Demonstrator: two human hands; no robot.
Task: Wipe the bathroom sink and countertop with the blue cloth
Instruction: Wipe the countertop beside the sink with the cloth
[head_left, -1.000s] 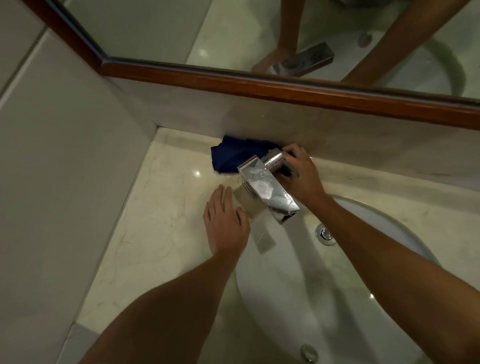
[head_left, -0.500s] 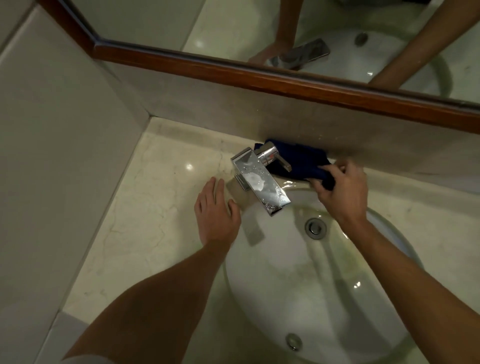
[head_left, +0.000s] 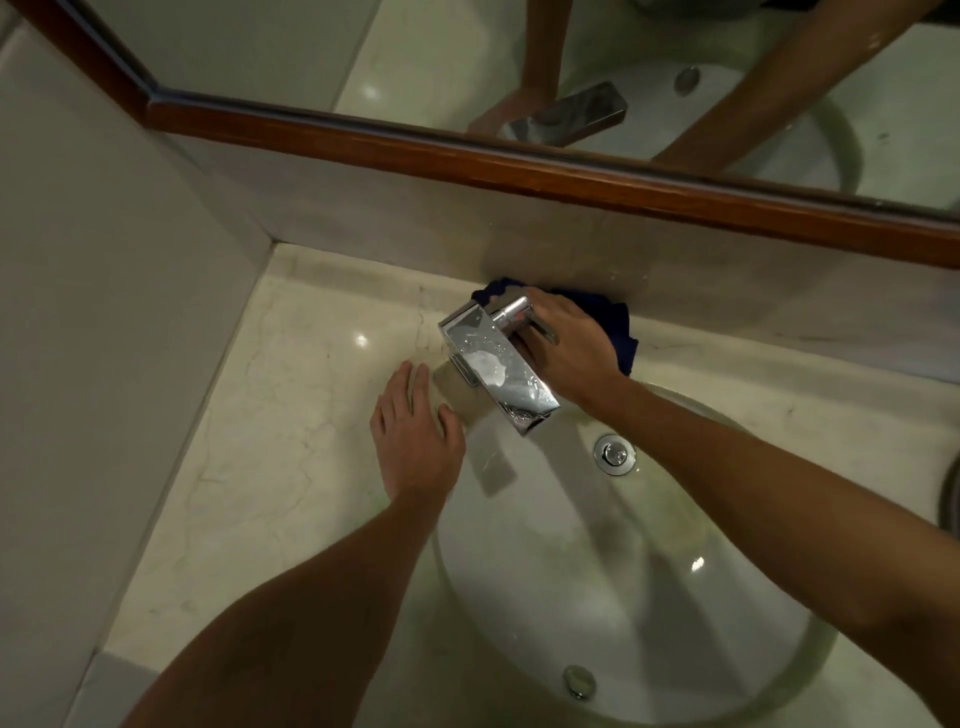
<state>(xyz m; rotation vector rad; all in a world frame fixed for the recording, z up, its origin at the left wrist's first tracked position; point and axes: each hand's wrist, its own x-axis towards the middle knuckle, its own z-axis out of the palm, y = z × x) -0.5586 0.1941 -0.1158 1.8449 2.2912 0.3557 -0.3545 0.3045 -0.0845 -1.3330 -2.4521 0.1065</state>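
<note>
Since half a second ago, our right hand (head_left: 563, 345) has carried the blue cloth (head_left: 618, 325) leftward along the back of the countertop (head_left: 291, 415), from beside the faucet (head_left: 498, 364) to directly behind it. Nearest us, the white sink (head_left: 597, 597) lies with its overflow hole (head_left: 579, 682) at the near wall and drain (head_left: 614, 453) farther in. Our left hand (head_left: 418, 434) rests flat on the counter at the basin's rim — fingers straight, holding nothing. Beyond, our right hand presses the cloth down behind the faucet's handle (head_left: 511, 314); whether its fingers grip the cloth we cannot tell. Farthest, the cloth touches the backsplash (head_left: 363, 218) beneath the wood-framed mirror (head_left: 467, 52).
</note>
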